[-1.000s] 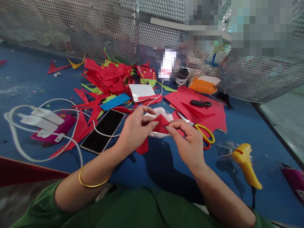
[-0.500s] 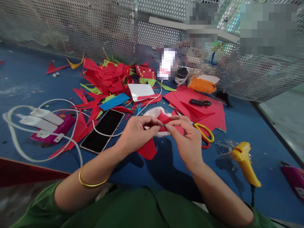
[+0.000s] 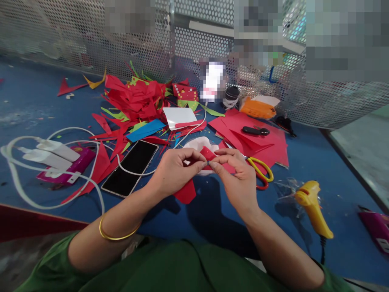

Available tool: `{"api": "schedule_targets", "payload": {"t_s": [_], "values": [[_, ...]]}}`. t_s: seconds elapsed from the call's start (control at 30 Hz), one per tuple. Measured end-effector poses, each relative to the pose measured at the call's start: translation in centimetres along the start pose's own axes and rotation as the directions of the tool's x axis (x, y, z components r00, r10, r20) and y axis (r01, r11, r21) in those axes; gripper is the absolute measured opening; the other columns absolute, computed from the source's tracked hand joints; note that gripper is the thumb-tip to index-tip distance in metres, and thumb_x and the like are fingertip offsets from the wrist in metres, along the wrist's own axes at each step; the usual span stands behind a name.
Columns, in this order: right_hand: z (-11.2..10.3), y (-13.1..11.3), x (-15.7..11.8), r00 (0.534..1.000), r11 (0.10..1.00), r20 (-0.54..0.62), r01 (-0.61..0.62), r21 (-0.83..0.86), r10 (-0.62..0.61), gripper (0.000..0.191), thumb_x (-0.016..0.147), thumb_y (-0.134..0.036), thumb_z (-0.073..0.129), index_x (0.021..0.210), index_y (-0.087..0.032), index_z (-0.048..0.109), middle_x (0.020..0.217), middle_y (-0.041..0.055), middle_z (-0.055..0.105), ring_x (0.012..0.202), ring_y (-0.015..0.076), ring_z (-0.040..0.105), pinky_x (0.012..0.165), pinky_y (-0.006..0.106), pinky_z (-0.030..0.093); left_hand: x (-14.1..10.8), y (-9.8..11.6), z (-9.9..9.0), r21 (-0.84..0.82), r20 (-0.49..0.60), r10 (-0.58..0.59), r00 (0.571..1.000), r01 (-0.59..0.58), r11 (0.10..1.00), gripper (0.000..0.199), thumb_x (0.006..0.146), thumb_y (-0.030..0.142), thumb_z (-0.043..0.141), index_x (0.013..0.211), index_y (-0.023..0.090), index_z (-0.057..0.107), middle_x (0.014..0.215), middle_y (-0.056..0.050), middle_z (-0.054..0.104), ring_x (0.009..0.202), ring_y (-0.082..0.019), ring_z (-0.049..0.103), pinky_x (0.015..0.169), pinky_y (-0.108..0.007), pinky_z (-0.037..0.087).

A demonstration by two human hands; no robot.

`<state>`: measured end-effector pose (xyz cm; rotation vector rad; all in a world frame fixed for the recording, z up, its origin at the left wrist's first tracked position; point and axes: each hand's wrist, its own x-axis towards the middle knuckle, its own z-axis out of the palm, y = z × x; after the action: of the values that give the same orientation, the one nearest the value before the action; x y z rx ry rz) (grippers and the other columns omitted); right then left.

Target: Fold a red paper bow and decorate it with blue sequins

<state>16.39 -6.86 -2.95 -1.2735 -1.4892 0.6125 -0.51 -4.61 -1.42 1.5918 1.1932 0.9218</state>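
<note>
A small piece of red paper (image 3: 208,153) is pinched between my two hands, above the table's middle. My left hand (image 3: 179,168) has its thumb and forefinger closed on the paper's left side. From the right, my right hand (image 3: 235,174) pinches the same piece, so the thumbs almost meet; a tiny blue spot shows between them. Another red paper piece (image 3: 186,192) shows below my left hand; whether it joins the held one, I cannot tell. Behind the fingers sits a round white container (image 3: 199,142), partly hidden. Scissors (image 3: 260,169) with yellow and red handles lie just right of my right hand.
A black-screened phone (image 3: 130,168) and white chargers (image 3: 51,154) with looping cables lie left. Red paper scraps (image 3: 136,97) heap up behind. Red sheets (image 3: 258,142) lie back right, and a yellow glue gun (image 3: 313,209) is at right. A perforated metal screen (image 3: 200,44) bounds the back.
The thumbs have drawn closer together, and the red paper between my hands has turned slightly, its top edge now more pointed. Both hands keep their pinch. The view has shifted a little.
</note>
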Motion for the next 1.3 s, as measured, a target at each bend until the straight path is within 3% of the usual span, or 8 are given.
{"api": "schedule_targets", "payload": {"t_s": [0.23,0.47,0.7,0.87,1.1,1.3], "values": [[-0.3,0.0,0.2,0.996,0.996,0.015,-0.089,0.023,0.089,0.004,0.082,-0.025,0.072,0.078,-0.025,0.073,0.113,0.0037,0.069,0.112,0.0210,0.064,0.105,0.043,0.044,0.0,0.0,0.2,-0.007,-0.051,0.024,0.998,-0.024,1.000,0.016,0.082,0.027,0.066,0.080,0.014,0.074,0.072,-0.001,0.070,0.059,-0.010,0.056,0.057,-0.021,0.044],[-0.2,-0.1,0.0,0.998,0.999,0.043,-0.042,0.014,0.041,0.006,0.083,-0.023,0.069,0.078,-0.024,0.070,0.116,0.0052,0.068,0.120,0.0228,0.061,0.108,0.046,0.042,-0.1,0.2,0.1,-0.003,-0.031,0.051,0.998,-0.051,0.999,0.013,0.082,0.025,0.067,0.079,0.015,0.074,0.073,-0.001,0.072,0.062,-0.010,0.059,0.058,-0.021,0.046],[-1.4,0.2,1.0,0.998,1.000,0.059,-0.018,0.003,0.018,0.006,0.086,-0.024,0.066,0.080,-0.023,0.068,0.109,0.0040,0.070,0.110,0.0212,0.064,0.101,0.042,0.045,0.1,-0.1,0.2,-0.065,-0.010,0.028,1.000,-0.029,0.997,0.003,0.080,0.014,0.065,0.080,0.017,0.067,0.074,0.001,0.072,0.067,-0.012,0.067,0.064,-0.023,0.051],[-1.5,0.1,1.3,0.992,1.000,0.122,-0.012,-0.009,0.013,0.008,0.085,-0.021,0.065,0.077,-0.022,0.065,0.095,0.0025,0.070,0.095,0.0183,0.065,0.091,0.037,0.048,0.1,-0.2,0.4,-0.220,0.020,-0.049,0.999,0.052,0.974,0.021,0.078,0.015,0.067,0.088,0.021,0.050,0.072,0.004,0.069,0.070,-0.016,0.073,0.063,-0.025,0.056],[-1.1,0.1,0.9,0.987,1.000,0.158,0.009,-0.020,-0.005,0.011,0.086,-0.019,0.063,0.076,-0.022,0.063,0.091,0.0022,0.069,0.089,0.0159,0.064,0.086,0.033,0.048,0.4,-0.2,0.2,-0.073,0.056,-0.046,0.997,0.050,0.996,0.019,0.082,0.027,0.067,0.098,0.016,0.068,0.088,-0.004,0.075,0.076,-0.016,0.069,0.070,-0.027,0.053],[-0.8,0.1,0.7,0.991,0.998,0.134,0.030,-0.060,-0.022,0.011,0.087,-0.018,0.062,0.076,-0.022,0.062,0.089,0.0020,0.067,0.088,0.0161,0.063,0.086,0.034,0.048,0.4,-0.4,0.2,-0.036,0.039,-0.028,0.999,0.029,0.999,0.019,0.082,0.027,0.068,0.096,0.015,0.071,0.087,-0.004,0.074,0.074,-0.015,0.065,0.070,-0.028,0.050]]}}
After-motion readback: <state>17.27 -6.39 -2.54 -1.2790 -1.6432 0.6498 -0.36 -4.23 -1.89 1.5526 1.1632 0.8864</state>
